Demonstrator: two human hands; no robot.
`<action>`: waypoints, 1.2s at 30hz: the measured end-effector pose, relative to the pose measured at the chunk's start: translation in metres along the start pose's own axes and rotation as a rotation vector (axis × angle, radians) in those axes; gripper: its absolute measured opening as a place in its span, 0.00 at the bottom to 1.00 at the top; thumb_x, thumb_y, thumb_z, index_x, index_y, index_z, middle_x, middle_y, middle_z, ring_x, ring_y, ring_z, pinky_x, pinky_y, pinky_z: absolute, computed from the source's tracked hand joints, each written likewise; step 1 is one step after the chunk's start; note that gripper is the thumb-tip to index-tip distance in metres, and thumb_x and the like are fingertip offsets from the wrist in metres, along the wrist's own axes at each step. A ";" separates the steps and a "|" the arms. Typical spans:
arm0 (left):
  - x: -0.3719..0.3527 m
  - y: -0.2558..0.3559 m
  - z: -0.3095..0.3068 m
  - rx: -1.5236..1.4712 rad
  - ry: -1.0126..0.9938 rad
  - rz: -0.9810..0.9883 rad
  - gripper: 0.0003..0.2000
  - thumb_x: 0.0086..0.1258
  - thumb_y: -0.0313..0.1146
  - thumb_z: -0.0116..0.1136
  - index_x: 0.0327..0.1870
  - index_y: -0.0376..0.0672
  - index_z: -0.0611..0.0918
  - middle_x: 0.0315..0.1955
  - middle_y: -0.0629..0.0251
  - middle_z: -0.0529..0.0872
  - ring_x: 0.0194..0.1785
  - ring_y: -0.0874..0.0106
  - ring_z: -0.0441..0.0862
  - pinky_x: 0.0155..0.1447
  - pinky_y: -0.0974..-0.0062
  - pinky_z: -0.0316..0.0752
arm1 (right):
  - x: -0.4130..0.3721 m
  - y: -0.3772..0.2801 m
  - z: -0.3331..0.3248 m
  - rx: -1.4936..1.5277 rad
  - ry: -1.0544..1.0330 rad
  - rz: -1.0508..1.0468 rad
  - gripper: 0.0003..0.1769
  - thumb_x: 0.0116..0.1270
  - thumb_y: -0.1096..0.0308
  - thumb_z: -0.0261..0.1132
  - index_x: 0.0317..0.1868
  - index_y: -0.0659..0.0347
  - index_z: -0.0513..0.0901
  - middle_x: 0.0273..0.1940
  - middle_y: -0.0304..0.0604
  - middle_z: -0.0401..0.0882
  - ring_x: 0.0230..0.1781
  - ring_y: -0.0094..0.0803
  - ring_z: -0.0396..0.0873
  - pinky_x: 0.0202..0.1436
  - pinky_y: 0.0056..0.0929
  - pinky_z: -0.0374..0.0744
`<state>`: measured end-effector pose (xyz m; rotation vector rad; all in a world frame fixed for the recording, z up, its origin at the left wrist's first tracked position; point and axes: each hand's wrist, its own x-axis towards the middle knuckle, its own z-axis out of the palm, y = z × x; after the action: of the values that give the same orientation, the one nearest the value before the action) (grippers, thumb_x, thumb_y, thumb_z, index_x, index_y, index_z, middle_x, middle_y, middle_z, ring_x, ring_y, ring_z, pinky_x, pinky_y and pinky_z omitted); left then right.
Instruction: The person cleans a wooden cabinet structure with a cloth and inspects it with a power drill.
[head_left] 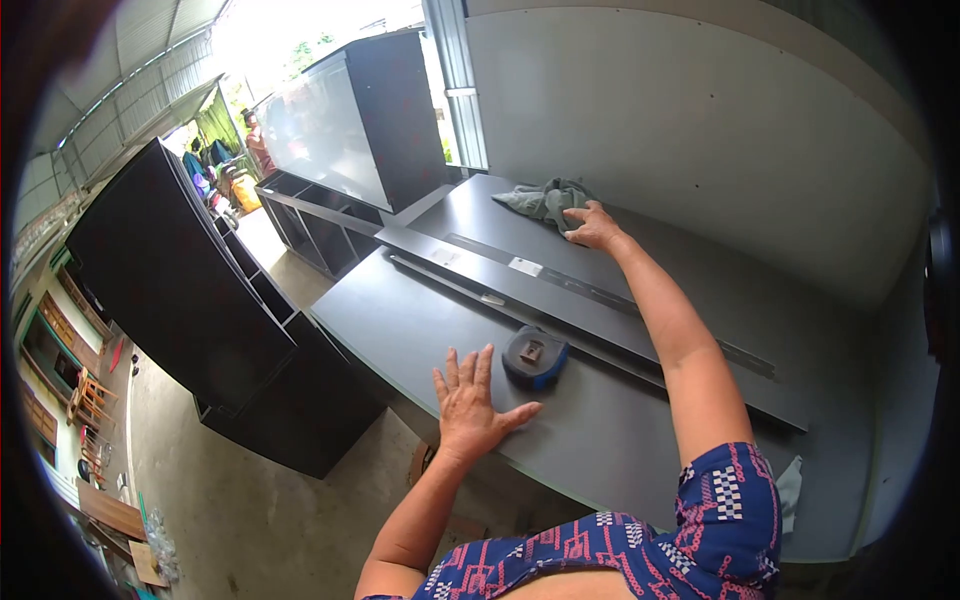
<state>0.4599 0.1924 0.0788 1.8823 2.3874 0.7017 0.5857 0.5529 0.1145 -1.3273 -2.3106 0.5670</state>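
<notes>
My left hand (470,407) lies with fingers spread at the near edge of a grey panel (385,310). Just to its right rests a tape measure (535,358), dark with blue sides. My right arm stretches across the panels to a crumpled grey-green cloth (550,203) at the far side. Curled fingers of my right hand (597,228) grip the cloth's near edge. Between my hands run long narrow grey strips (480,265), stacked side by side, with small white labels on them.
A tall pale board (690,130) stands behind the panels. On the left are a black cabinet (180,290) and a lower dark frame, with a glossy-fronted cabinet (340,125) beyond. A person (258,140) stands far back. A white scrap (788,490) lies near my right sleeve.
</notes>
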 end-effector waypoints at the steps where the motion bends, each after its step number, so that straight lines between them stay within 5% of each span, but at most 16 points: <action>1: 0.001 -0.002 0.001 0.004 0.005 0.008 0.54 0.47 0.68 0.65 0.71 0.43 0.59 0.67 0.52 0.64 0.76 0.51 0.45 0.76 0.49 0.33 | 0.011 -0.002 0.007 -0.019 -0.003 0.019 0.31 0.50 0.53 0.68 0.58 0.42 0.80 0.73 0.59 0.47 0.74 0.51 0.51 0.73 0.36 0.59; 5: 0.001 -0.003 -0.004 -0.009 -0.014 0.006 0.55 0.47 0.69 0.63 0.72 0.42 0.58 0.67 0.51 0.63 0.76 0.51 0.44 0.76 0.50 0.33 | 0.049 -0.002 0.033 -0.100 -0.001 0.082 0.31 0.50 0.52 0.69 0.59 0.41 0.79 0.74 0.62 0.42 0.75 0.51 0.46 0.75 0.36 0.55; 8: 0.001 -0.006 -0.003 -0.023 -0.002 0.007 0.55 0.47 0.69 0.63 0.72 0.42 0.57 0.67 0.51 0.63 0.76 0.52 0.42 0.76 0.50 0.32 | 0.079 0.015 0.053 -0.124 -0.057 0.151 0.29 0.53 0.54 0.68 0.59 0.36 0.79 0.76 0.56 0.31 0.74 0.49 0.52 0.75 0.40 0.57; 14: 0.002 -0.008 -0.002 -0.053 -0.030 0.005 0.56 0.47 0.71 0.61 0.72 0.42 0.56 0.67 0.50 0.62 0.76 0.51 0.41 0.76 0.50 0.31 | 0.095 0.033 0.065 -0.211 -0.075 0.258 0.35 0.53 0.59 0.65 0.64 0.55 0.72 0.73 0.57 0.44 0.72 0.53 0.55 0.74 0.43 0.58; 17: 0.001 -0.008 -0.002 -0.056 -0.027 0.005 0.56 0.48 0.71 0.61 0.72 0.42 0.56 0.67 0.49 0.63 0.76 0.51 0.41 0.76 0.50 0.31 | 0.082 0.019 0.062 -0.122 0.196 0.158 0.39 0.51 0.59 0.68 0.65 0.60 0.69 0.68 0.57 0.58 0.69 0.52 0.59 0.70 0.41 0.63; 22: -0.001 -0.008 -0.002 -0.066 -0.001 0.006 0.56 0.48 0.71 0.60 0.73 0.42 0.55 0.67 0.49 0.63 0.76 0.51 0.42 0.76 0.51 0.31 | 0.070 -0.038 -0.002 0.026 0.505 -0.359 0.36 0.50 0.66 0.68 0.62 0.62 0.69 0.63 0.57 0.63 0.66 0.54 0.62 0.68 0.40 0.65; 31: -0.006 -0.007 0.001 -0.092 0.084 -0.023 0.55 0.50 0.69 0.61 0.74 0.44 0.52 0.69 0.46 0.58 0.76 0.50 0.42 0.76 0.49 0.33 | -0.032 -0.207 -0.082 0.433 0.363 -0.724 0.37 0.58 0.64 0.69 0.65 0.69 0.66 0.64 0.49 0.63 0.68 0.39 0.61 0.71 0.31 0.60; 36: -0.009 -0.007 0.004 -0.192 0.206 -0.054 0.59 0.48 0.61 0.69 0.74 0.45 0.44 0.70 0.40 0.48 0.75 0.47 0.45 0.74 0.47 0.41 | -0.076 -0.266 -0.098 0.556 0.224 -0.881 0.40 0.60 0.61 0.70 0.67 0.73 0.64 0.60 0.45 0.64 0.64 0.34 0.65 0.68 0.28 0.62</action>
<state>0.4567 0.1839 0.0700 1.7395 2.3717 1.1262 0.4852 0.3773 0.3265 -0.0703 -2.0476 0.6282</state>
